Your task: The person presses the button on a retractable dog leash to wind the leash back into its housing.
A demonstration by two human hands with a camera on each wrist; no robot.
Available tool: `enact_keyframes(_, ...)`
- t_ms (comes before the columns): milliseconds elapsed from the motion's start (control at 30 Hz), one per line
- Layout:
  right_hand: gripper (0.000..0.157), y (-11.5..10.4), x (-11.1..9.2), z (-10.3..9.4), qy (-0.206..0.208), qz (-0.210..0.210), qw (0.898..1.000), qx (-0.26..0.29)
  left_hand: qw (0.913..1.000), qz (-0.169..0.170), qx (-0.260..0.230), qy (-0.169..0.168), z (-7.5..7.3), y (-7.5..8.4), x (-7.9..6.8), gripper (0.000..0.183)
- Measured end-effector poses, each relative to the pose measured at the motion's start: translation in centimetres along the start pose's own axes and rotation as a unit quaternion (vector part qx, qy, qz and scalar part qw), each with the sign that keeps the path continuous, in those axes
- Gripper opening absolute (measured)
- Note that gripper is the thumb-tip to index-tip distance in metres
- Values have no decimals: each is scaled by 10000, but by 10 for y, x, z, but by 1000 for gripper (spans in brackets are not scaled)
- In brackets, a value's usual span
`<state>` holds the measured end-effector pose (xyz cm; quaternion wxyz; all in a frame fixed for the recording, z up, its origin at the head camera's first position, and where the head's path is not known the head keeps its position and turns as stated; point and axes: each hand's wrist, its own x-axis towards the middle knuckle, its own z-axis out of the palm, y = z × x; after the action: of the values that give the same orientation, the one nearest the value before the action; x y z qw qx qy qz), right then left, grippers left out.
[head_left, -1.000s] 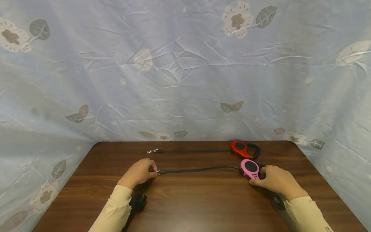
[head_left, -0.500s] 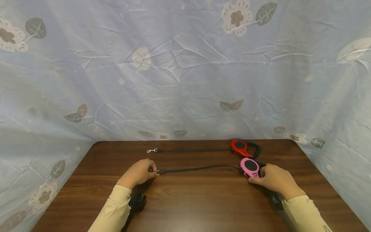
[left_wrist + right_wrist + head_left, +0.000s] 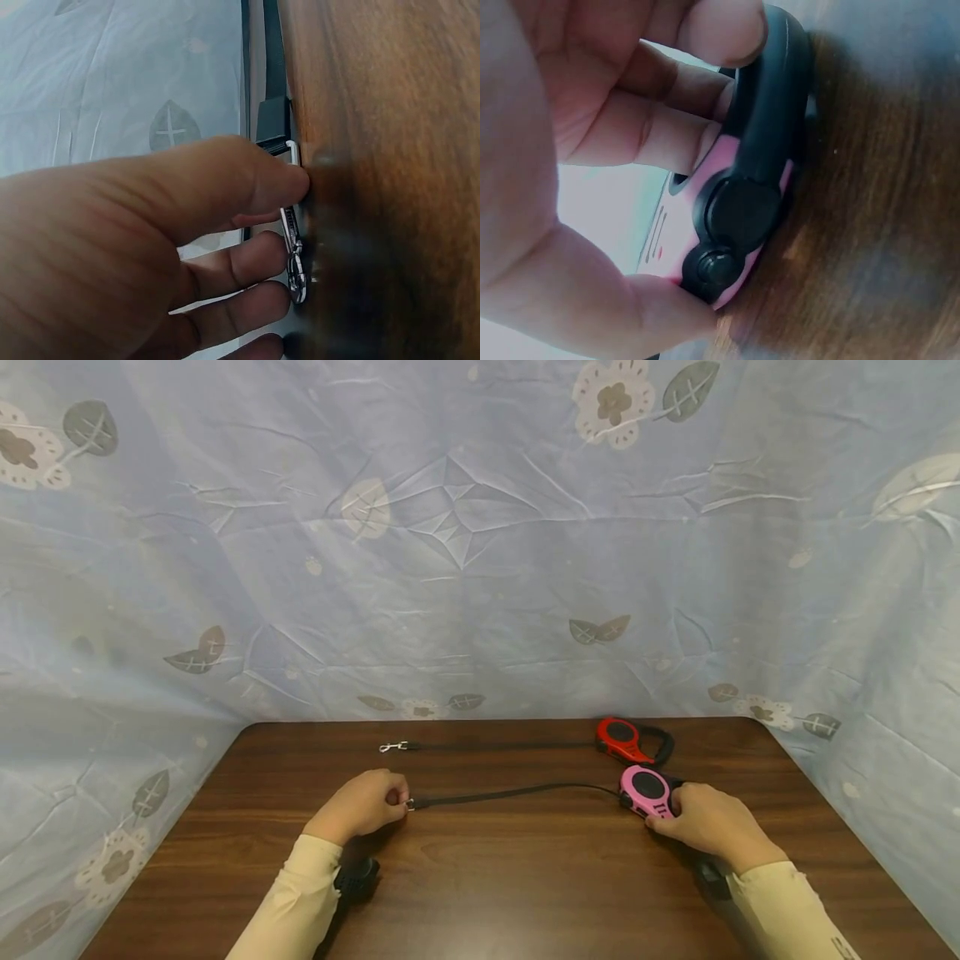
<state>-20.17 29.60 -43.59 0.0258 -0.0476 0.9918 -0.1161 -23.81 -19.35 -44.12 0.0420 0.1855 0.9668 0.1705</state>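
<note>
A pink retractable dog leash (image 3: 647,791) with a black handle lies at the right of the table, its black strap (image 3: 495,794) drawn out to the left in a slight curve. My right hand (image 3: 716,827) grips its case and handle; in the right wrist view the thumb presses the pink side near a black button (image 3: 720,268). At the strap's far end my left hand (image 3: 363,808) pinches the metal clip (image 3: 295,262) between thumb and fingers, low against the wood. Part of the clip is hidden by the thumb.
Behind, a red retractable leash (image 3: 621,740) lies with its strap stretched left to a silver snap hook (image 3: 393,747). The brown wooden table (image 3: 480,877) ends at a pale floral curtain (image 3: 465,568) on the back and sides.
Both hands keep their holds in nearly the same places. The pink leash's strap bows up slightly more, and the left fingers have shifted a little to the right. The view tilts slightly.
</note>
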Motion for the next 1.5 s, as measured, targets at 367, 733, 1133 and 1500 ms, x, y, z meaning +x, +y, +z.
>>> enact_keyframes(367, 41, 0, 0, -5, -14, -123, 9999, 48, 9995, 90, -20, 294, -5, 1, 0, 17)
enact_keyframes(733, 34, 4, 0, -2, -245, -181, 9995, 12, 9971, 28, -79, 757, -6, 2, 4, 12)
enact_keyframes(1133, 30, 5, -3, -3, -512, -282, 9983, 46, 9934, -236, -11, 1125, -11, -2, 3, 13)
enact_keyframes(1500, 32, 1, -6, -11, -447, -387, 9982, -108, 9863, -266, -19, 1627, -14, -4, 0, 16)
